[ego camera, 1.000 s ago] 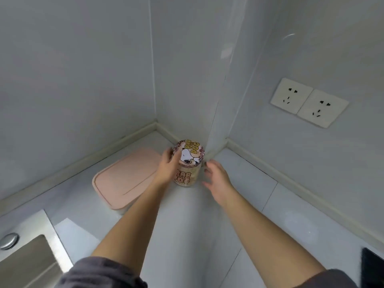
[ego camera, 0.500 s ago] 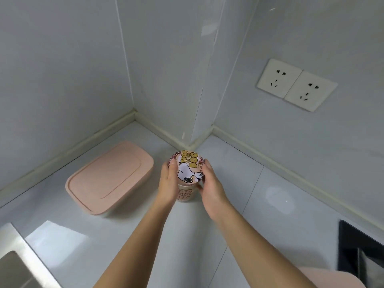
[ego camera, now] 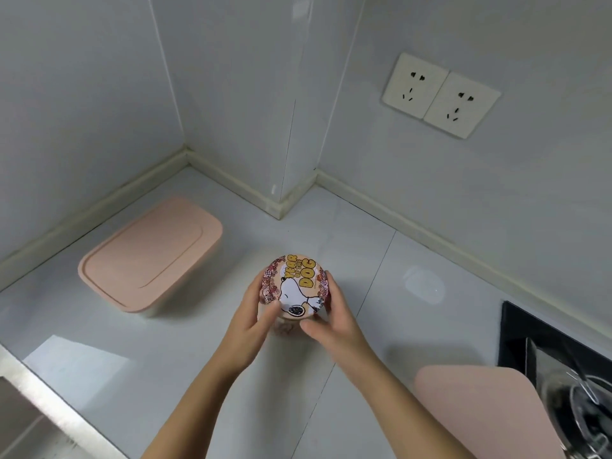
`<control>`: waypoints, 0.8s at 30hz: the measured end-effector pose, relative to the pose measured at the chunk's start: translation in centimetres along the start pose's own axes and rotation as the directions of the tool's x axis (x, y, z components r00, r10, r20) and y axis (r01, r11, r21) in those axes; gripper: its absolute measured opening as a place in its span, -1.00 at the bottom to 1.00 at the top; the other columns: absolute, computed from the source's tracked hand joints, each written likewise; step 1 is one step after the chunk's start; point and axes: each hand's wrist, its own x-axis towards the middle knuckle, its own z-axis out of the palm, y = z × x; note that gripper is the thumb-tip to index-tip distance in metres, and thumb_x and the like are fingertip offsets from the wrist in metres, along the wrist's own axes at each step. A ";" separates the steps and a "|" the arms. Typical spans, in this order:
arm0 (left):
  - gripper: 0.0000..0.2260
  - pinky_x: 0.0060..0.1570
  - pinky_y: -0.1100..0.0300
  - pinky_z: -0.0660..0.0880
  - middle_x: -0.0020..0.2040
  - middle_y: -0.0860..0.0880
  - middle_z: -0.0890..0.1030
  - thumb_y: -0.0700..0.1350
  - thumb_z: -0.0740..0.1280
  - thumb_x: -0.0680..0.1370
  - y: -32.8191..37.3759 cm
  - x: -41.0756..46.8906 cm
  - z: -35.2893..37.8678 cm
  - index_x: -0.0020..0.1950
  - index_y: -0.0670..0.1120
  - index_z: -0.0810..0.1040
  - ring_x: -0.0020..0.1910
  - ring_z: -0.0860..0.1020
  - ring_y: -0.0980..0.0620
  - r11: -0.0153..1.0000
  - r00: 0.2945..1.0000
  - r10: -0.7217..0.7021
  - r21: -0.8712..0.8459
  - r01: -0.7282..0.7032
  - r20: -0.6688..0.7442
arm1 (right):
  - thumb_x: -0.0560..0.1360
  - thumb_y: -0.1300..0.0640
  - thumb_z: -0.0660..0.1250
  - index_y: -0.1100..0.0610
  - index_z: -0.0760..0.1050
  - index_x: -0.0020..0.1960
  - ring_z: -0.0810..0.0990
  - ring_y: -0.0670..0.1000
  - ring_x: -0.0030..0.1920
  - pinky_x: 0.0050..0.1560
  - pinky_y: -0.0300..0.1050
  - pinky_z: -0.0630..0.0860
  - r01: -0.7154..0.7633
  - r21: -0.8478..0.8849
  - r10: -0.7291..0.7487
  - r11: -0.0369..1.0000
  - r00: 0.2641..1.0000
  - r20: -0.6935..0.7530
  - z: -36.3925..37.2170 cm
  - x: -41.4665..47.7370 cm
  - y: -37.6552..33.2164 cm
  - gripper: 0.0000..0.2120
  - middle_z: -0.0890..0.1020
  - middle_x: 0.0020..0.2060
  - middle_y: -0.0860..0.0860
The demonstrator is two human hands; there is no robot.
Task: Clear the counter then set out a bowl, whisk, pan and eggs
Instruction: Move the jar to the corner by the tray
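A round tin (ego camera: 296,286) with a cartoon dog and "Year of the Dog" on its lid is held between both my hands over the white counter (ego camera: 364,260). My left hand (ego camera: 255,314) grips its left side, thumb across the lid's edge. My right hand (ego camera: 331,313) curls round its right side. The tin's body is mostly hidden under the lid and my fingers. At the bottom right, a glass bowl (ego camera: 583,415) with a metal whisk (ego camera: 586,385) in it sits on a black stovetop (ego camera: 530,332).
A pink lidded box (ego camera: 149,256) stands at the left near the wall. A pink flat board or lid (ego camera: 480,409) lies at the lower right. A steel sink edge (ego camera: 39,389) runs along the lower left. Two wall sockets (ego camera: 440,94) are at the right.
The tin has come away from the wall corner toward me. My right hand, beside it a second ago, now grips it along with my left.
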 end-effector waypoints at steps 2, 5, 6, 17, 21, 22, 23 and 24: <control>-0.48 0.38 0.00 0.33 0.39 0.18 0.44 0.17 0.25 0.52 -1.2 0.3 -1.0 0.47 0.11 0.29 0.39 0.39 0.14 0.996 0.999 -0.034 0.081 0.031 0.038 | 0.35 0.33 0.38 -0.12 0.22 0.45 0.44 -0.16 0.35 0.32 -0.12 0.43 -0.007 -0.100 0.011 0.995 0.999 0.037 -0.7 0.8 0.6 -0.22 0.49 0.32 -0.19; -0.48 0.35 -0.11 0.36 0.37 0.15 0.47 0.16 0.29 0.49 -2.2 1.1 -1.8 0.44 0.13 0.34 0.36 0.42 0.11 0.990 0.995 -0.068 0.131 0.058 0.070 | 0.28 0.36 0.49 -0.13 0.32 0.32 0.49 -0.17 0.28 0.18 -0.31 0.46 -0.004 -0.210 0.015 0.978 0.999 0.049 -0.9 2.7 1.2 -0.25 0.53 0.23 -0.21; -0.49 0.34 -0.11 0.37 0.36 0.14 0.47 0.16 0.29 0.48 -2.4 1.4 -1.9 0.43 0.14 0.36 0.35 0.43 0.12 0.988 0.995 -0.080 0.135 0.071 0.061 | 0.28 0.39 0.51 -0.11 0.33 0.31 0.51 -0.20 0.24 0.12 -0.35 0.47 -0.007 -0.215 0.018 0.977 0.999 0.048 -0.9 3.1 1.2 -0.24 0.54 0.22 -0.20; -0.47 0.08 0.21 0.50 0.13 0.08 0.64 0.37 0.10 0.44 3.8 -1.2 3.1 0.20 0.08 0.54 0.13 0.59 0.15 0.992 0.990 -0.122 0.041 0.119 0.076 | 0.34 -0.09 0.45 -0.09 0.35 0.35 0.60 -0.13 0.16 0.02 -0.18 0.57 0.044 0.098 -0.036 0.994 0.996 -0.079 -1.1 -4.9 -1.4 -0.38 0.60 0.18 -0.09; -0.42 0.06 0.07 0.53 0.04 -0.02 0.59 0.43 0.16 0.43 7.6 -4.3 8.3 0.10 -0.05 0.46 0.06 0.59 0.05 0.985 0.985 -0.170 0.016 0.170 0.027 | 0.30 -0.25 0.37 -0.08 0.39 0.28 0.61 -0.09 0.15 0.01 -0.17 0.58 0.110 0.167 -0.065 0.980 0.966 -0.251 -2.4 -10.2 -1.9 -0.40 0.61 0.16 -0.05; -0.45 0.05 0.07 0.53 0.02 -0.01 0.60 0.40 0.16 0.41 8.9 -5.6 10.0 0.08 -0.05 0.45 0.03 0.60 0.07 0.983 0.983 -0.180 0.023 0.180 0.040 | 0.30 -0.26 0.35 -0.05 0.40 0.27 0.61 -0.08 0.14 0.02 -0.16 0.58 0.139 0.168 -0.084 0.976 0.950 -0.299 -3.1 -12.3 -2.1 -0.40 0.62 0.16 -0.03; -0.47 0.03 0.08 0.54 -0.01 0.00 0.61 0.38 0.15 0.39 9.7 -6.3 11.0 0.07 -0.04 0.45 0.00 0.61 0.09 0.981 0.980 -0.194 0.025 0.193 0.052 | 0.31 -0.27 0.34 -0.03 0.42 0.25 0.62 -0.07 0.12 0.01 -0.16 0.59 0.165 0.163 -0.103 0.973 0.938 -0.332 -3.5 -13.4 -2.3 -0.41 0.63 0.13 -0.02; -0.49 0.02 0.08 0.54 -0.02 0.01 0.62 0.37 0.17 0.39 10.7 -7.7 12.6 0.07 -0.02 0.45 -0.02 0.62 0.10 0.982 0.980 -0.188 0.024 0.187 0.072 | 0.32 -0.27 0.33 -0.02 0.44 0.23 0.64 -0.07 0.09 -0.01 -0.16 0.59 0.198 0.146 -0.131 0.969 0.919 -0.373 -4.3 -15.4 -2.7 -0.44 0.64 0.10 -0.02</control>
